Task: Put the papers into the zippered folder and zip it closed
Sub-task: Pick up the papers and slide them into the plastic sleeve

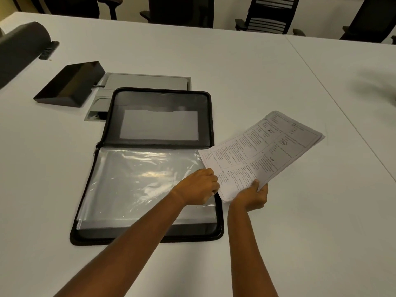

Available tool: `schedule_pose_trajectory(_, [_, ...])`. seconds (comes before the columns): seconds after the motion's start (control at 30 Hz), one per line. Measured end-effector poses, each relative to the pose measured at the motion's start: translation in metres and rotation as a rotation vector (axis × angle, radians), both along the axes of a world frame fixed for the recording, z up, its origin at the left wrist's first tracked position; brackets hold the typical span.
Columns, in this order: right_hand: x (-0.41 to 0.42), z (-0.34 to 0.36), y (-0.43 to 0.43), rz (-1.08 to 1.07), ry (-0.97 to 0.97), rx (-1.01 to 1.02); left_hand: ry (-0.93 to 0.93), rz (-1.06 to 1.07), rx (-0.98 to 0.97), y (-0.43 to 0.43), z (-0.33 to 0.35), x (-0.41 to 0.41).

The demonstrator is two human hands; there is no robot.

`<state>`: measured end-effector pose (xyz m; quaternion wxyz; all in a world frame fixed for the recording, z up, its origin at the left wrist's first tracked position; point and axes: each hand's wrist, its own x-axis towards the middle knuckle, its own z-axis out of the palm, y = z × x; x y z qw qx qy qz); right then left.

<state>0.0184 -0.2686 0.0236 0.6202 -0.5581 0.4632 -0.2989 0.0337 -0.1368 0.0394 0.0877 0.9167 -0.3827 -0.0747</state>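
Observation:
A black zippered folder (158, 97) lies open and flat on the white table, its far half showing a clear pocket with a white card. Clear plastic sleeves (128, 185) cover its near half. My left hand (198, 187) rests curled at the right edge of the sleeves, fingers pinched on the plastic beside the papers. My right hand (252, 196) holds a stack of printed papers (263, 151) by the near corner, tilted up over the table just right of the folder. The papers' left corner overlaps the folder's right edge.
A black wedge-shaped device (68, 84) and a grey cable box lid (147, 82) sit just behind the folder. A dark padded roll (19, 48) lies at the far left. Black office chairs (270, 16) line the table's far edge. A table seam (334, 97) runs diagonally at right.

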Motion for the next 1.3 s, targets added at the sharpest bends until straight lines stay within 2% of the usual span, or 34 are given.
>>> schedule_pose_trajectory(0.5, [-0.018, -0.015, 0.023, 0.002, 0.098, 0.188, 0.099, -0.004, -0.045, 0.004, -0.01, -0.017])
schedule_pose_trajectory(0.9, [-0.033, -0.01, 0.022, 0.316, 0.127, 0.317, 0.121, 0.04, -0.116, 0.005, -0.02, -0.022])
schedule_pose_trajectory(1.03, [-0.039, -0.011, 0.035, 0.404, 0.125, 0.294, 0.125, 0.1, -0.182, 0.002, -0.025, -0.028])
schedule_pose_trajectory(1.17, [-0.043, -0.018, 0.044, 0.449, 0.21, 0.232, 0.111, 0.104, -0.157, -0.001, -0.028, -0.03])
schedule_pose_trajectory(1.3, [-0.051, -0.023, 0.037, 0.567, 0.216, 0.181, 0.11, 0.147, -0.185, -0.001, -0.033, -0.035])
